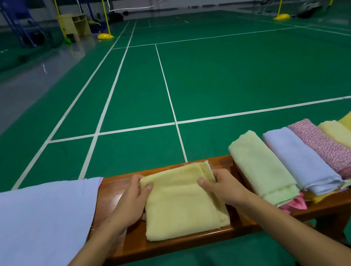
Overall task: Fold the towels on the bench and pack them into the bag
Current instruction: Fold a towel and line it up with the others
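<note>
folded pale yellow towel (182,201) lies flat on the wooden tabletop (123,249), between the two hands. long axis runs from the near edge toward the far edge; folded layers show at the far right corner.

left hand (128,203): thumb on top of the far left corner, other fingers tucked under the edge, pinching the towel. right hand (226,185): thumb on top near the far right corner, other fingers curled round the side edge, gripping it.

left of the left fingers: a light blue cloth (34,236) spread out, draped over the tabletop, cut off by the frame edge. right of the right fingers: a row of folded towels (307,160), overlapping, long axes slanted away to the left; green, blue, pink print, yellow; lower layers mostly hidden.

no bag seen. no readable writing.

beyond the fingers: green court floor (229,76) with white lines.
</note>
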`<state>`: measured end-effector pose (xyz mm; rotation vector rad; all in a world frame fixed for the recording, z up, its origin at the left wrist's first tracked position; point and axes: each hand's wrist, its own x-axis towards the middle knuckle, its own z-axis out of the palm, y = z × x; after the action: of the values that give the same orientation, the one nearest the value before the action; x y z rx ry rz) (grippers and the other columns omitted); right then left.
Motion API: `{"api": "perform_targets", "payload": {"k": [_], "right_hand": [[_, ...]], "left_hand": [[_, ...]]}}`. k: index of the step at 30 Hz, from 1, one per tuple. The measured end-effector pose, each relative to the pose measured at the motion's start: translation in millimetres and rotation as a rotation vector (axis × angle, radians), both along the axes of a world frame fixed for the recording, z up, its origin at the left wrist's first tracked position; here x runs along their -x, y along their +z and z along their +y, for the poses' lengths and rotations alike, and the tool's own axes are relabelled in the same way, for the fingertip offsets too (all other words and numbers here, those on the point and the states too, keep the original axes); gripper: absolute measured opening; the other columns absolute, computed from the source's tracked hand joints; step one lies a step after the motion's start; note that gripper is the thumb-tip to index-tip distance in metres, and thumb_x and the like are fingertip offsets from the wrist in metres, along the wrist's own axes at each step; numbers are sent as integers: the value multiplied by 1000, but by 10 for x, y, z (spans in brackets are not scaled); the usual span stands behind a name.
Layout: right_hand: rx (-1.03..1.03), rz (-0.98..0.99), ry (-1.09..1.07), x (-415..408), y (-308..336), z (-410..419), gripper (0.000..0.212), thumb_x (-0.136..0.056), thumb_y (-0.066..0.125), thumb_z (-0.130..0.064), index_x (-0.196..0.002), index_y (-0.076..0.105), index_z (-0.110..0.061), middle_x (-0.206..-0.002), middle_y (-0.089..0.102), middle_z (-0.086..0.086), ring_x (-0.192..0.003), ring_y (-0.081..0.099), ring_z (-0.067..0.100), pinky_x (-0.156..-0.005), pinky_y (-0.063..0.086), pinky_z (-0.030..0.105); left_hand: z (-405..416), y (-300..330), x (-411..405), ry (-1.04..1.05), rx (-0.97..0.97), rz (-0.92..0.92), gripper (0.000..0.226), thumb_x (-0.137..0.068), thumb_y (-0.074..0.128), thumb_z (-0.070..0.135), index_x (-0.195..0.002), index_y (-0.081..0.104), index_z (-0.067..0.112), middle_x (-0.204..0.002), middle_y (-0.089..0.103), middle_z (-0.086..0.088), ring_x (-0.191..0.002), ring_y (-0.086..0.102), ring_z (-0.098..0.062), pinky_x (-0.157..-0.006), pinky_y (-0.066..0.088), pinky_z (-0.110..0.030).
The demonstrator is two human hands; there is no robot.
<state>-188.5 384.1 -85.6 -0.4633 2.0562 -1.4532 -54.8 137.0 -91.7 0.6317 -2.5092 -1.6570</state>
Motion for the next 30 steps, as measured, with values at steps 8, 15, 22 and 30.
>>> {"api": "perform_targets", "payload": {"k": [8,15,22,30], "right_hand": [[-286,325,-172,163,-305,-218,32,-102,66,-37,-126,68,-16,-105,71,-8,-92,66,6,-70,50,18],[-543,602,-178,176,-259,-146,37,-96,66,-58,-115,59,-28,-98,69,-11,-87,66,10,-75,59,38],[-536,1031,-191,13,-88,-130,37,-103,56,-47,-128,58,-19,-124,62,1,-113,58,22,-90,54,35],[-650,907,453,-218,-388,-190,69,-110,15,-62,-168,3,-28,-174,-15,-3,-159,-22,25,-131,-5,52]], "left_hand": [[-61,-325,351,150,396,-25,22,-106,58,40,-111,46,22,-90,64,3,-82,60,-14,-67,47,-36],[-140,-316,339,241,459,-18,30,-102,63,47,-117,48,26,-90,66,10,-79,62,-7,-61,49,-29],[-17,-86,154,123,931,233,24,-104,56,47,-117,58,27,-108,64,9,-96,60,-11,-74,54,-31],[239,-360,1,-415,1049,-90,70,-108,14,66,-168,-4,35,-172,-23,10,-158,-27,-12,-127,-17,-38]]}}
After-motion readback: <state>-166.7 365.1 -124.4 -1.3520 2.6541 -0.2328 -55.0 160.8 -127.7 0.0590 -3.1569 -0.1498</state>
